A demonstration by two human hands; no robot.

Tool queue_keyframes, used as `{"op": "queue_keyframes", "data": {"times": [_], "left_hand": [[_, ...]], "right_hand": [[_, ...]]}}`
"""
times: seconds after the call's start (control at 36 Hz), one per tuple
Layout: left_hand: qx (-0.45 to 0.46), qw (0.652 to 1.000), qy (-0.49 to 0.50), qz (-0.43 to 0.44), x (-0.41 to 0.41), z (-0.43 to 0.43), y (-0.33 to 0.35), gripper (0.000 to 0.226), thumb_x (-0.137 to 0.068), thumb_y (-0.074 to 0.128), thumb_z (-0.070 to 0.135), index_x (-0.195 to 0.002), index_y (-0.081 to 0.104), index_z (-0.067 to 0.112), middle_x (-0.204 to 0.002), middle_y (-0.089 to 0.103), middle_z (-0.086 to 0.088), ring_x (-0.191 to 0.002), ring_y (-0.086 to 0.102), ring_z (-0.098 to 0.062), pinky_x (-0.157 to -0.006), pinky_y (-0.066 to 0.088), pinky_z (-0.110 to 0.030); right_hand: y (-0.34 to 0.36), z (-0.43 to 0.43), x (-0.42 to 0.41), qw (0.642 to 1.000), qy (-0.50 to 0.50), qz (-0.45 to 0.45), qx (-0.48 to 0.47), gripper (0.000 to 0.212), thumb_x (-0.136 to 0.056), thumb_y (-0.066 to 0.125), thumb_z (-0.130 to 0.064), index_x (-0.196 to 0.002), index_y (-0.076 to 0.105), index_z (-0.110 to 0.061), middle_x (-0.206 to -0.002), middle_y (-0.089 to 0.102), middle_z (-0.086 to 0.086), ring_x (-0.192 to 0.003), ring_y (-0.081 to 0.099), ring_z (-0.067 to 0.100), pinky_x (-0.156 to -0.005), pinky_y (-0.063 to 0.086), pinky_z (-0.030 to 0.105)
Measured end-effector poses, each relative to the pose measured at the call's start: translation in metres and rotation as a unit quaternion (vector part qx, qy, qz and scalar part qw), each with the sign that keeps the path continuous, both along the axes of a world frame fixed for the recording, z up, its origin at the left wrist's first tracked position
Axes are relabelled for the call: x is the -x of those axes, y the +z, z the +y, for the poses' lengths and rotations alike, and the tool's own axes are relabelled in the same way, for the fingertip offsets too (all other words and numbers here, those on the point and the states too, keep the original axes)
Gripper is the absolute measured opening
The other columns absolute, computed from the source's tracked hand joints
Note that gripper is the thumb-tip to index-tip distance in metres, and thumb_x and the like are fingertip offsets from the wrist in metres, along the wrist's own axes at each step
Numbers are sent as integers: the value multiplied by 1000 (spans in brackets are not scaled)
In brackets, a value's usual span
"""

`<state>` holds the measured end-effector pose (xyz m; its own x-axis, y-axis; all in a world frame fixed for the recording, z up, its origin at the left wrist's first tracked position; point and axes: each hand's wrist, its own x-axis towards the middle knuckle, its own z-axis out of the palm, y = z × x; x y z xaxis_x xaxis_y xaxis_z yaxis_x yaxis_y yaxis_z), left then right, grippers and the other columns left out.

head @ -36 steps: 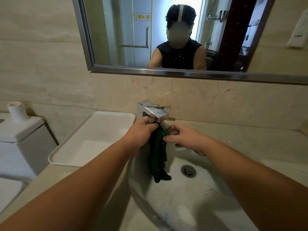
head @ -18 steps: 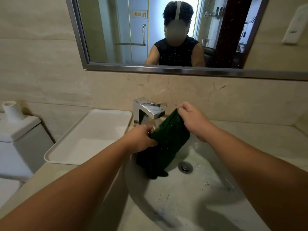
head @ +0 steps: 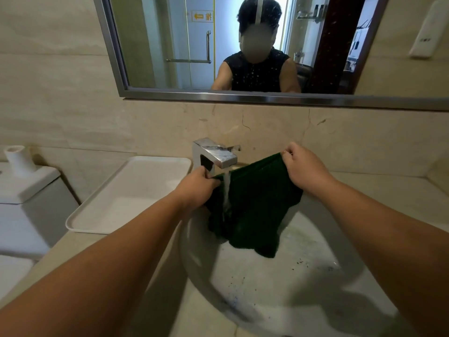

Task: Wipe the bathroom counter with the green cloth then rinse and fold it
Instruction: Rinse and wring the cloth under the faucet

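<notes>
Rinse step: my left hand [head: 196, 188] and right hand [head: 306, 169] each pinch a top corner of the green cloth [head: 255, 210], which hangs between them over the sink [head: 303, 276]. The faucet [head: 216, 155] stream lands just beside the left pinch, so I'd slide the whole span under it.

Beige stone-look wall tiles [head: 60, 105], with hairline cracks [head: 245, 125] in the band under a steel-framed mirror [head: 158, 45]. Reflection shows a glass door [head: 194, 45] with a bar handle, and bright light behind it. White wall-mounted unit [head: 427, 32] upper right. White toilet cistern [head: 29, 190] at left, beside the beige counter [head: 388, 190], which carries a white tray [head: 126, 190].
</notes>
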<state>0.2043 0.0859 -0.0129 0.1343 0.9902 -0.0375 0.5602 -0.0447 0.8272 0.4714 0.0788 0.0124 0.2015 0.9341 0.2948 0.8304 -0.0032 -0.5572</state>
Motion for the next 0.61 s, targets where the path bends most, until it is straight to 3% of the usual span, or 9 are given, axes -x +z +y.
{"op": "queue_keyframes", "data": {"times": [0.11,0.22,0.28,0.33,0.42,0.5,0.61], "left_hand": [[-2,998,29,-47,1,2,9,7,-102,58,27,-99,62,22,-100,71,-9,-98,69,-29,-79,54,-43],[-1,995,40,-90,-5,-1,18,25,-105,52,23,-113,76,19,-103,74,-6,-99,70,-27,-89,58,-43],[22,992,46,-118,-7,-3,19,30,-103,50,24,-117,76,21,-107,75,-7,-103,70,-28,-97,59,-48],[45,988,52,-141,-10,-6,19,30,-101,50,28,-116,76,24,-109,75,-8,-104,70,-30,-100,58,-51],[90,978,59,-179,-15,-11,21,31,-102,49,33,-118,73,20,-116,74,-11,-105,69,-30,-102,57,-51],[145,959,78,-231,-18,-12,19,34,-105,52,38,-122,68,13,-118,74,-13,-104,69,-32,-99,58,-48],[185,929,67,-313,-25,-14,18,25,-105,58,29,-114,74,12,-101,81,-17,-96,76,-34,-88,64,-46]], "right_hand": [[-4,-7,-6,995,40,-70,64,23,-110,45,-36,-99,52,-17,-99,65,11,-84,57,28,-68,40,39],[-2,-20,-3,977,102,-40,185,34,-98,59,-60,-94,66,-27,-95,70,1,-86,65,17,-70,49,34],[-5,-24,-4,975,108,-28,193,32,-96,65,-55,-87,69,-24,-89,70,1,-82,65,18,-66,47,32],[-9,-24,-5,980,93,19,178,31,-96,69,-44,-81,66,-17,-83,69,7,-78,65,24,-65,46,34],[-15,-22,0,979,47,134,145,29,-94,70,-40,-88,67,-12,-91,73,17,-86,70,34,-72,54,44],[-19,-19,17,963,16,241,122,23,-90,68,-38,-87,65,-15,-92,72,22,-82,71,36,-67,49,40],[-17,-22,44,957,62,259,117,22,-85,69,-38,-89,71,-17,-92,75,18,-84,72,31,-69,57,44]]}}
